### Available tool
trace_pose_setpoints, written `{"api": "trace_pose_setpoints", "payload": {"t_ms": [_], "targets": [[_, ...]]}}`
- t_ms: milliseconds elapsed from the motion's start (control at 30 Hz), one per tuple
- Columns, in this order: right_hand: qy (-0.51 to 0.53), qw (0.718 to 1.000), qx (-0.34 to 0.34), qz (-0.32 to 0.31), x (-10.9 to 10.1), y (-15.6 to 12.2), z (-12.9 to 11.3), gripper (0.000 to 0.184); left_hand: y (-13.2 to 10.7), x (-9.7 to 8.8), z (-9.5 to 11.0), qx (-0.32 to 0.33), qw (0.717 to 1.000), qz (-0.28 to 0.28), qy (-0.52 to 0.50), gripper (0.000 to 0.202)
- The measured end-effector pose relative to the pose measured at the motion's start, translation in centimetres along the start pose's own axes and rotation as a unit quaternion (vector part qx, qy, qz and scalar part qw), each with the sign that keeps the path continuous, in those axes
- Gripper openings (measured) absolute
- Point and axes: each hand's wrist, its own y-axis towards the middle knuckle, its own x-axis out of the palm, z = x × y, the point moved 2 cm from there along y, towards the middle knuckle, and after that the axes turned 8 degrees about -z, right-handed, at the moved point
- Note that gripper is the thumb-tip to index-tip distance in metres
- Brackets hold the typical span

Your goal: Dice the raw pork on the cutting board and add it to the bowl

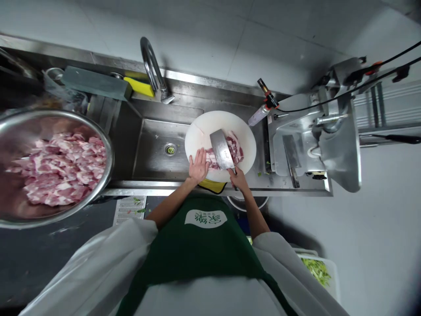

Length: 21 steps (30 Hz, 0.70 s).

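Observation:
My right hand (238, 179) is wrapped round the handle of a cleaver (221, 148), whose broad blade lies across pieces of raw meat. The meat (234, 148) rests on a round white cutting board (199, 125), with some on each side of the blade. My left hand (198, 166) presses on the board's near left side, its fingers stretched out and touching the left end of the meat. A yellow cloth (212, 185) with a dark edge shows under the board's near rim.
A steel sink (154, 149) with a faucet (151, 61) lies left of the board. Further left stands a large bowl (110, 149) of cut meat. On the right are a torch (263, 107), a slicing machine (342, 140) and another cleaver (291, 160).

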Motion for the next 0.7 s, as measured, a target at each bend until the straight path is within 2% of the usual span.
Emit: {"api": "trace_pose_setpoints", "payload": {"t_ms": [100, 200, 267, 300, 333, 367, 433, 500, 533, 633, 700], "targets": [[-0.063, 0.995, -0.020, 0.079, -1.4, -1.7, -2.0, 0.040, -0.6, -0.6, -0.6, 0.004, 0.999, 0.014, -0.048, 0.067], [-0.095, 0.969, -0.072, 0.216, -2.1, -3.8, -5.3, 0.050, -1.9, -1.7, -1.9, -0.027, 0.987, 0.097, -0.124, 0.068], [-0.099, 0.945, -0.107, 0.293, -1.6, -4.8, -7.1, 0.056, -2.8, -2.4, -2.9, -0.055, 0.974, 0.158, -0.154, 0.068], [-0.103, 0.939, -0.115, 0.307, -0.9, -5.0, -7.6, 0.056, -3.2, -2.6, -3.3, -0.065, 0.969, 0.178, -0.160, 0.069], [-0.115, 0.942, -0.112, 0.295, 0.1, -5.0, -7.8, 0.055, -3.5, -2.8, -3.6, -0.070, 0.966, 0.189, -0.162, 0.069], [-0.134, 0.953, -0.093, 0.257, 1.2, -4.7, -7.8, 0.053, -3.6, -2.9, -3.6, -0.073, 0.965, 0.194, -0.160, 0.069], [-0.183, 0.974, -0.026, 0.131, 3.8, -3.7, -7.2, 0.047, -3.4, -2.8, -3.3, -0.070, 0.970, 0.181, -0.145, 0.068], [-0.219, 0.975, 0.032, 0.031, 5.7, -2.7, -6.3, 0.043, -2.5, -2.3, -2.3, -0.044, 0.984, 0.128, -0.112, 0.067], [-0.228, 0.972, 0.045, 0.007, 6.1, -2.2, -5.9, 0.043, -2.0, -1.9, -1.6, -0.026, 0.992, 0.091, -0.089, 0.067], [-0.228, 0.973, 0.027, 0.005, 5.6, -1.0, -5.0, 0.042, -0.5, -0.5, 0.0, 0.020, 1.000, -0.002, -0.023, 0.066], [-0.203, 0.979, 0.006, 0.001, 4.0, -0.5, -4.2, 0.039, 0.1, 0.2, 0.6, 0.024, 1.000, -0.018, 0.002, 0.066]]}}
